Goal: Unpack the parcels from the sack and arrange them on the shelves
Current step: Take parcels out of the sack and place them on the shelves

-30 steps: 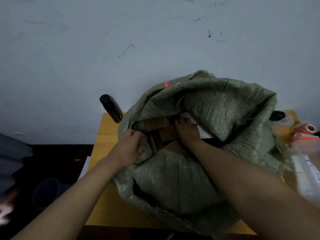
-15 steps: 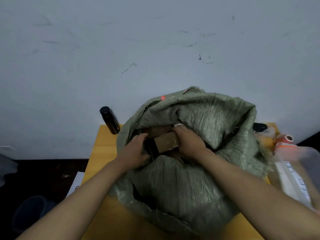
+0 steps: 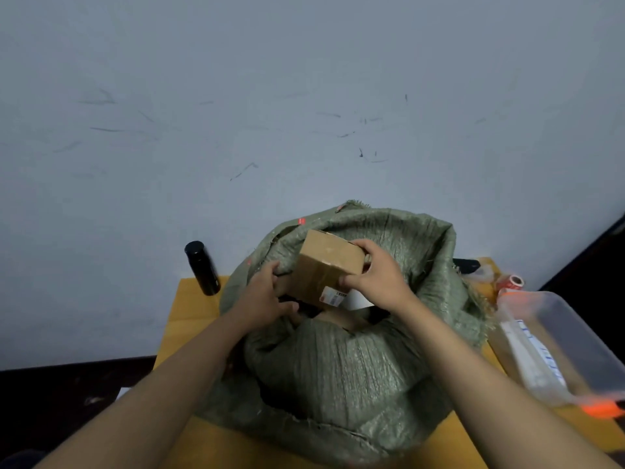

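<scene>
Now a brown cardboard box [image 3: 326, 265] sits tilted above the mouth of the sack [image 3: 341, 363], lifted clear of the opening, with tape running across its near face and a white label with red print at its lower edge. The right hand [image 3: 378, 277] grips the box from the right, fingers curled over its top corner and thumb pressed on the near face just above the label. The left hand [image 3: 262, 299] is at the box's lower left corner, fingers curled around the edge there and touching the sack's rim; it holds the box from below and beside. Under the box, inside the sack, more brown cardboard shows in the dark opening, though how many parcels lie there cannot be told.

The sack is green woven plastic, wrinkled, its rim rolled outward and its body slumped on a yellow table [image 3: 189, 309]. Behind the sack's left side a black bottle [image 3: 202, 267] stands upright on the table's far left corner, near a pale, scuffed wall [image 3: 304, 96]. To the right, just beside the sack, a clear plastic bin [image 3: 554, 343] with orange clips holds white packets. Beyond it lies a red and white tape roll [image 3: 511, 282], and a black object [image 3: 468, 265] pokes out from behind the sack.
</scene>
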